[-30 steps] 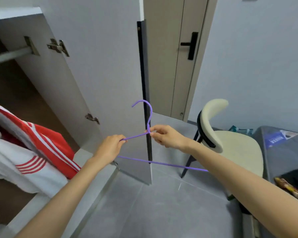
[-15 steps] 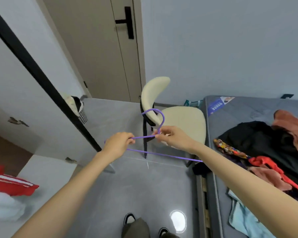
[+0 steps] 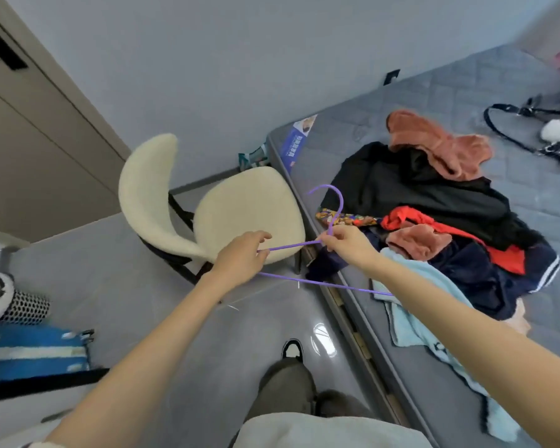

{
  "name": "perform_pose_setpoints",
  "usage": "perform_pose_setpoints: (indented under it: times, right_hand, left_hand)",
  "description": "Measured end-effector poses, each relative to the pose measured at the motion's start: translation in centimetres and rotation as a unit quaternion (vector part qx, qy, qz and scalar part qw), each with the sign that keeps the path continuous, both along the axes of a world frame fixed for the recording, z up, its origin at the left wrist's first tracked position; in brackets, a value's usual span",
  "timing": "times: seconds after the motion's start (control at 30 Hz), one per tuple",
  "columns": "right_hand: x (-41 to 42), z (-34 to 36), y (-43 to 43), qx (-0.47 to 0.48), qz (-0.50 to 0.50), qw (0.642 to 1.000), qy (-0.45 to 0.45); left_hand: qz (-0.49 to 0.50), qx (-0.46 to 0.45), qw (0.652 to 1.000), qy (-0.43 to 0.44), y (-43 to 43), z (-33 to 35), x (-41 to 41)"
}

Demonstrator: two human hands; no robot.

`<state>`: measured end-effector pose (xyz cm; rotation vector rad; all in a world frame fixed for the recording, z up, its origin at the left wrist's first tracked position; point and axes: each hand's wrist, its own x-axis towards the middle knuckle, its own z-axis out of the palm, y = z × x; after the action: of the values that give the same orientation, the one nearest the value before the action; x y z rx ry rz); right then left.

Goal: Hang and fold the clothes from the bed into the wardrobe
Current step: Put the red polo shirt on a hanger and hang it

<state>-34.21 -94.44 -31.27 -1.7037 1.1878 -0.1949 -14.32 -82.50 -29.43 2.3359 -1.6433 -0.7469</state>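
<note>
Hanger point(image 3: 304, 280): purple wire, held beside the bed's point(image 3: 485, 88) near edge. Left hand point(image 3: 241, 258) pinches one shoulder, right hand point(image 3: 346, 244) the neck; hands apart. Clothes point(image 3: 427, 195): heaped by that edge. Handling: free one hand, lift the top garment alone, feed shoulders in singly.

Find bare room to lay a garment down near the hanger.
Free: the chair seat; the mattress strip between the clothes pile and the wall; the corner between the blue label and the pile. Crowded: the near edge, under the pile and light blue cloth.
</note>
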Motion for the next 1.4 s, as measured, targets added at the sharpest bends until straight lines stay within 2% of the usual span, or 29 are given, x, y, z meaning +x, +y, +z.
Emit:
perform_pose_setpoints:
  times: [0.13,0.27,0.5,0.67,1.0,1.17,1.3,1.4]
  right_hand:
    - [-4.0,-1.9,-2.6,0.015,-0.123,0.991,0.051]
    - [-9.9,-3.9,-3.7,0.051,-0.254,0.962,0.087]
    - [-18.4,-7.9,-5.5,0.073,-0.376,0.908,0.168]
    - [-21.4,-10.9,-9.3,0.099,-0.381,0.891,0.226]
    - [-21.9,-17.1,-19.4,0.026,-0.296,0.899,0.322]
    - [-21.0,-20.6,-22.1,0.052,-0.277,0.904,0.321]
    - [-20.1,-23.2,-23.2,0.089,-0.31,0.911,0.259]
    - [-19.4,-24.6,-23.5,0.117,-0.292,0.909,0.275]
  left_hand:
    - [-0.065,0.001,0.998,0.015,-6.2,-1.9,-1.6]
    - [-0.119,0.014,0.991,0.057,-11.2,-4.0,-5.5]
    - [-0.173,0.068,0.977,0.105,-17.7,-9.0,-12.7]
    - [-0.144,0.09,0.978,0.119,-22.5,-12.9,-16.2]
    - [-0.068,0.043,0.987,0.139,-31.9,-21.0,-16.5]
    - [-0.102,0.087,0.986,0.095,-35.4,-25.1,-16.3]
    - [-0.113,0.118,0.983,0.09,-37.6,-27.8,-17.1]
    - [-0.106,0.092,0.988,0.059,-38.1,-29.2,-17.9]
